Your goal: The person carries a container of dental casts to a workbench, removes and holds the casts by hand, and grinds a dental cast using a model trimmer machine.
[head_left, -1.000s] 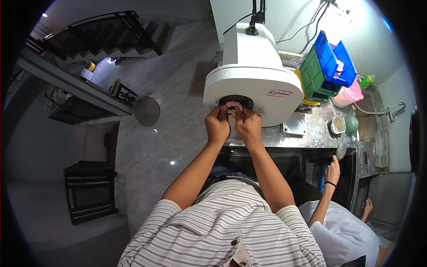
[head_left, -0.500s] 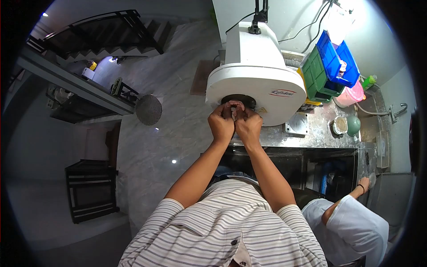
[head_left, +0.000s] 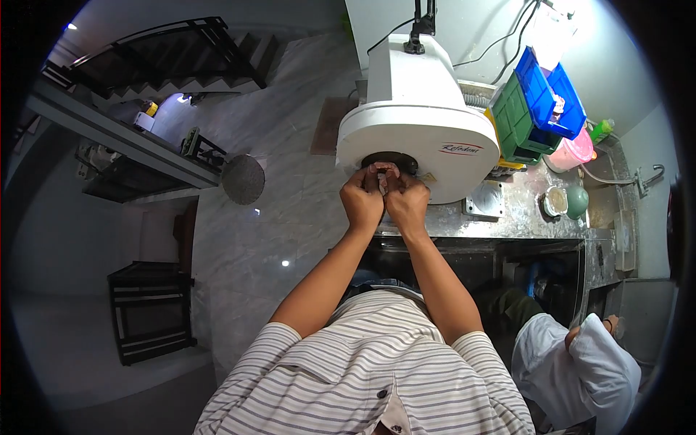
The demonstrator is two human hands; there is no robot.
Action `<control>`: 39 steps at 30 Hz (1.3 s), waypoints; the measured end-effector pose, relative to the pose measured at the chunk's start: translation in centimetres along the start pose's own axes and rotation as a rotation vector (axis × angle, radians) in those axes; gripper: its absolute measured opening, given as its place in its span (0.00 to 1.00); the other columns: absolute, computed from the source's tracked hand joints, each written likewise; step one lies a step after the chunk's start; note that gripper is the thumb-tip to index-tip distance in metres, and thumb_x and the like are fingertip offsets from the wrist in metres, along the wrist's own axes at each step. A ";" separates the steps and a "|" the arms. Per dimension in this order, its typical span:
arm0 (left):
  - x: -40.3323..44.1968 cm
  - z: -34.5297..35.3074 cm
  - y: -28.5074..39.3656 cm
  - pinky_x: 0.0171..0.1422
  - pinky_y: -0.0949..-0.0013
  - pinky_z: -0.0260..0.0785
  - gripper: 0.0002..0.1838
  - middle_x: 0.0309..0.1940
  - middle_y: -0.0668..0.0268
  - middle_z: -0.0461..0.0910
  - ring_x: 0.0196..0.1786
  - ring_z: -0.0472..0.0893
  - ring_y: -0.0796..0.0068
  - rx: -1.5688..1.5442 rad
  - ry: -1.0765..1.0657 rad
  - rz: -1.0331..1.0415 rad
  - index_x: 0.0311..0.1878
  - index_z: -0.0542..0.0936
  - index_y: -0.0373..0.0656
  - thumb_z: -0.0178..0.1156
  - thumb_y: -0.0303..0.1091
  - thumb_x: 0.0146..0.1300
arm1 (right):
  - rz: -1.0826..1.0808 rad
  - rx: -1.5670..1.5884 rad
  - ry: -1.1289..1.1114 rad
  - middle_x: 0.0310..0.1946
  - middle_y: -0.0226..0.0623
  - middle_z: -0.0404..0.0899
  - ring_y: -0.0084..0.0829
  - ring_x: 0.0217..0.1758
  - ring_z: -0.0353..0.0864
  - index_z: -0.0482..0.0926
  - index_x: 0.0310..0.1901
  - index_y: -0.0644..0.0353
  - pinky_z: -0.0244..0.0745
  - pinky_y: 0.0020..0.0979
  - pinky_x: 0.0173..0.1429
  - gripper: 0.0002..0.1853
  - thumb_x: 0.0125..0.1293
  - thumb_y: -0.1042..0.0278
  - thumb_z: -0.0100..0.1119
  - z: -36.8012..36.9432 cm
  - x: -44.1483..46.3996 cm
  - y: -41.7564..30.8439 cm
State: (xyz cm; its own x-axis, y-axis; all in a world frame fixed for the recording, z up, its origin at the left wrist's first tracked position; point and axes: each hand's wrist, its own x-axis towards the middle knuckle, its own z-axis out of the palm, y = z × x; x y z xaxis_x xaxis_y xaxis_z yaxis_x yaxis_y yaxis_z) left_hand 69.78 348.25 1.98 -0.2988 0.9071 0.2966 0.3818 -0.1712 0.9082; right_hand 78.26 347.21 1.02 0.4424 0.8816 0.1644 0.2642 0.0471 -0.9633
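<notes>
Both my hands are raised together at the front of a white machine (head_left: 457,174) with red-underlined lettering. Between my fingertips is a small pink, curved piece that looks like a denture (head_left: 386,168). My left hand (head_left: 362,197) pinches it from the left, and my right hand (head_left: 407,201) grips its right side. The piece sits at the dark round opening (head_left: 406,161) in the machine's front, close to whatever is inside. Fingers partly cover the piece, so I cannot tell whether it touches anything in the opening.
Right of the machine are a green bin (head_left: 516,127), a blue bin (head_left: 569,109), a pink tub (head_left: 571,154), a metal plate (head_left: 484,200) and a green ball-like bowl (head_left: 577,202) on the metal counter (head_left: 522,226). A co-worker in white (head_left: 580,370) is close on my right.
My hands and the pink piece stay almost in place at the opening. The co-worker has shifted right and drawn the outstretched arm back from the counter's end.
</notes>
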 end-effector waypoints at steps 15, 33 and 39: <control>0.2 0.3 -1.0 0.37 0.60 0.75 0.14 0.27 0.52 0.87 0.29 0.87 0.57 -0.025 -0.009 -0.011 0.37 0.89 0.36 0.62 0.37 0.75 | 0.098 -0.051 -0.015 0.26 0.53 0.87 0.36 0.28 0.89 0.87 0.38 0.73 0.79 0.37 0.36 0.20 0.72 0.57 0.65 -0.4 -0.8 -1.5; 0.1 -4.1 -1.1 0.58 0.55 0.72 0.17 0.47 0.59 0.87 0.51 0.83 0.53 0.212 -0.218 0.592 0.53 0.86 0.42 0.73 0.29 0.60 | -0.481 -0.371 0.024 0.34 0.45 0.85 0.46 0.34 0.87 0.87 0.47 0.62 0.82 0.39 0.38 0.13 0.63 0.69 0.74 -2.7 -1.4 1.0; 0.4 -3.9 -3.0 0.57 0.55 0.76 0.16 0.47 0.58 0.87 0.50 0.85 0.52 0.199 -0.264 0.558 0.51 0.87 0.41 0.73 0.25 0.59 | -0.441 -0.348 -0.035 0.36 0.44 0.85 0.46 0.35 0.86 0.86 0.49 0.61 0.82 0.41 0.41 0.14 0.62 0.69 0.74 -2.7 -1.4 1.0</control>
State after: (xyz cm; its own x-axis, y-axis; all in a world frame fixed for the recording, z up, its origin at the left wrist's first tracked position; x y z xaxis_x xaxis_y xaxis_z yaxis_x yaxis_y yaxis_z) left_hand 65.10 347.66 0.55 0.2064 0.7706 0.6030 0.5797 -0.5928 0.5591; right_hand 80.21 344.74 0.44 0.1983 0.8289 0.5231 0.6878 0.2626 -0.6768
